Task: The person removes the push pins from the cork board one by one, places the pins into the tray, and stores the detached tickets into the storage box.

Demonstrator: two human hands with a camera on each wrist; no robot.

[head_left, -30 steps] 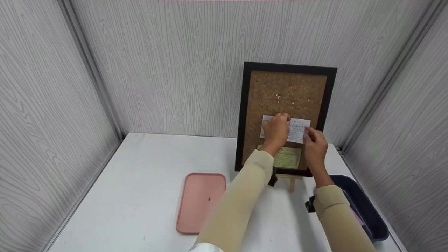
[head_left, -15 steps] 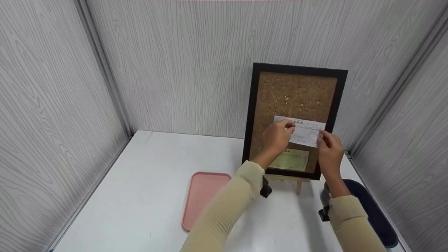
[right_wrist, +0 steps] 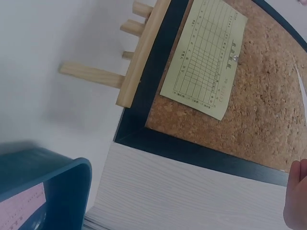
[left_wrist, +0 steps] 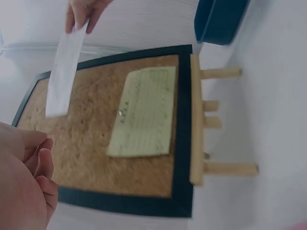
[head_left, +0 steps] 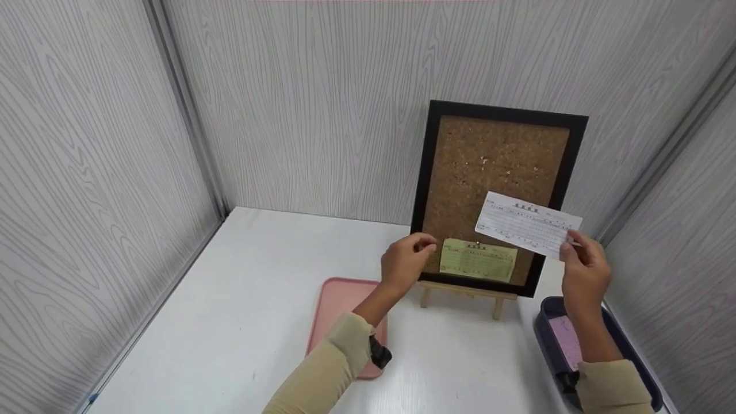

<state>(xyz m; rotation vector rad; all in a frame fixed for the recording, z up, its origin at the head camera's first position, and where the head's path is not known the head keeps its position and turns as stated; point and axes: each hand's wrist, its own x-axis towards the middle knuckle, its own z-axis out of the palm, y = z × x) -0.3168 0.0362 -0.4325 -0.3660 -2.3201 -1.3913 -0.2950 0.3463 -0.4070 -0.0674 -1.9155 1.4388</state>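
My right hand (head_left: 586, 276) pinches a white printed paper slip (head_left: 529, 225) by its right corner. The slip is tilted and hangs in front of the corkboard (head_left: 494, 149), overlapping its right frame. My left hand (head_left: 405, 261) is off the board's lower left, its fingers curled and thumb and forefinger tips together; I cannot tell whether something small is between them. In the left wrist view its curled fingers (left_wrist: 45, 165) show near the cork. A yellow-green slip (head_left: 478, 260) stays on the lower cork, held by a clear pushpin (right_wrist: 235, 58) at its top edge.
The board stands on a small wooden easel (head_left: 468, 290). A pink tray (head_left: 339, 299) lies on the white table (head_left: 276, 259), partly behind the left forearm. At right is a dark blue bin (head_left: 549, 333) with a pink slip (head_left: 566, 342) in it.
The white slip has come off the corkboard and moved right and toward me in the right hand. The left hand has left the slip and drawn back to the lower left.
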